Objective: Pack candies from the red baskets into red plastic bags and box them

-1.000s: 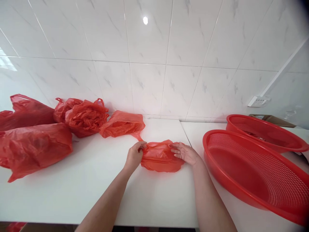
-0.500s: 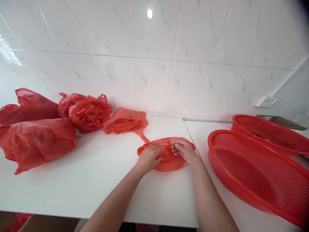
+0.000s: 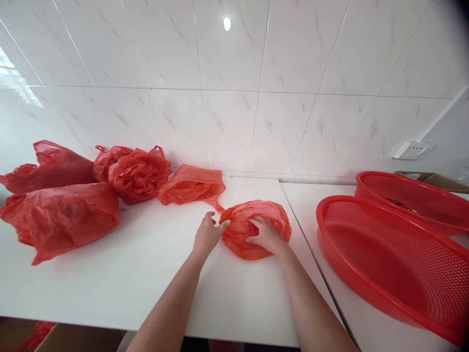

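Note:
A thin red plastic bag [image 3: 242, 247] stands on the white table with its mouth rolled open in a round, crumpled rim. At its left edge is my left hand [image 3: 209, 233], fingers apart, the thumb against the rim. My right hand [image 3: 269, 235] reaches into the bag's mouth with thumb and fingers spread, touching the inside. Just behind and to the left, a second red bag [image 3: 194, 183] lies slack, a strip of its plastic reaching toward the first bag.
Several fuller red plastic bags [image 3: 69, 215] sit at the left. On the right are a large red mesh basket [image 3: 370, 274] and another red basket [image 3: 414, 188] behind it. A tiled wall [image 3: 234, 127] with a socket [image 3: 413, 149] backs the white table [image 3: 146, 278].
The bag's mouth has opened into a rounder shape. My left hand moved left to the outer rim; my right hand moved slightly lower and its fingers spread inside.

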`<state>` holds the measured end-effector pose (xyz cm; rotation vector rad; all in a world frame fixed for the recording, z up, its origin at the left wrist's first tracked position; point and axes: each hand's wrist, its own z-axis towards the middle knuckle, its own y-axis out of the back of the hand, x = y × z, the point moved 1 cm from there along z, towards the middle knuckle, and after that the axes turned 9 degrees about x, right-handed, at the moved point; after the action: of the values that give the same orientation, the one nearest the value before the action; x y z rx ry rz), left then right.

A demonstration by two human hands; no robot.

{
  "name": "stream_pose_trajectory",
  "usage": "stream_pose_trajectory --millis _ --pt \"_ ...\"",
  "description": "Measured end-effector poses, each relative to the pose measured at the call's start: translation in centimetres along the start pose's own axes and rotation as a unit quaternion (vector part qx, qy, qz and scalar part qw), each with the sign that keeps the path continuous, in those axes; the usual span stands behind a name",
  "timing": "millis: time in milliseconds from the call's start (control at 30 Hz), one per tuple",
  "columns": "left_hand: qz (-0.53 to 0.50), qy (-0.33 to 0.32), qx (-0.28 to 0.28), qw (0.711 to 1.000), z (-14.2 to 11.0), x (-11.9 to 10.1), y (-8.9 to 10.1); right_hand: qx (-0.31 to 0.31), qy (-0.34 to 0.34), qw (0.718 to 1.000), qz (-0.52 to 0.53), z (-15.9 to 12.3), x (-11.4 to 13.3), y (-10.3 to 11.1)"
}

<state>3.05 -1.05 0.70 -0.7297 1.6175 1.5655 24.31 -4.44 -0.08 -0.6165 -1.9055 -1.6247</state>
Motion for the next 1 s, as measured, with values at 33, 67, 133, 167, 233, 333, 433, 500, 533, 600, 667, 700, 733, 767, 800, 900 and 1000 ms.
stream_pose_trajectory --millis 33,67,133,167,233,333,433,500,533,600,667,700,733,767,800,900,1000 --pt "-0.061 0.011 0.043 0.997 0.3 0.1 -0.1 0.001 0.009 1.000 -0.008 0.0 0.3 -0.3" --pt "-0.131 0.007 0.074 0.989 0.5 0.0 -0.3 -0.001 0.017 1.000 -0.015 0.0 0.6 -0.5" --pt "-0.271 -0.023 0.082 0.959 0.8 -0.6 -0.5 -0.003 0.024 0.999 -0.022 0.0 1.1 -0.9" --pt "-0.328 -0.039 0.063 0.942 0.9 -1.0 -0.5 -0.004 0.016 1.000 -0.010 -0.1 1.1 -1.1" --pt "-0.397 -0.061 0.009 0.916 1.2 -1.6 -0.2 0.002 -0.030 0.998 0.058 -0.2 1.0 -1.2" --pt "-0.371 -0.073 -0.053 0.924 1.3 -2.3 0.6 0.016 -0.092 0.981 0.167 -0.6 0.7 -1.0" --pt "-0.189 -0.096 -0.156 0.965 0.4 -2.8 1.3 0.002 -0.011 0.993 0.116 -0.8 1.2 -0.6" --pt "-0.035 -0.161 -0.205 0.965 -0.7 -3.3 1.3 -0.020 0.039 0.997 0.071 -0.9 1.7 -0.4" --pt "0.030 -0.205 -0.189 0.960 -1.2 -3.7 1.0 -0.023 0.045 0.997 0.062 -1.0 2.0 -0.3" --pt "0.135 -0.277 -0.066 0.949 -1.9 -4.4 0.1 -0.006 0.042 0.997 0.066 -1.0 2.5 -0.3" --pt "0.225 -0.285 0.088 0.927 -2.1 -4.8 -1.0 0.016 0.054 0.995 0.084 -1.1 2.8 -0.4" --pt "0.268 -0.269 0.144 0.914 -2.0 -4.7 -1.5 0.020 0.053 0.994 0.096 -1.1 2.8 -0.4" --pt "0.304 -0.244 0.178 0.903 -1.8 -4.4 -1.9 0.023 0.035 0.993 0.110 -1.1 2.6 -0.4" --pt "0.331 -0.218 0.197 0.897 -1.6 -4.0 -2.1 0.025 0.004 0.992 0.123 -1.1 2.4 -0.3" --pt "0.346 -0.193 0.206 0.895 -1.3 -3.4 -2.3 0.030 -0.035 0.990 0.131 -1.1 2.0 -0.3" --pt "0.349 -0.140 0.216 0.901 -0.4 -1.5 -2.1 0.043 -0.133 0.981 0.136 -0.9 0.6 0.0" --pt "0.337 -0.143 0.195 0.910 0.3 -0.6 -1.1 0.038 -0.169 0.974 0.144 -0.6 -0.3 0.5"
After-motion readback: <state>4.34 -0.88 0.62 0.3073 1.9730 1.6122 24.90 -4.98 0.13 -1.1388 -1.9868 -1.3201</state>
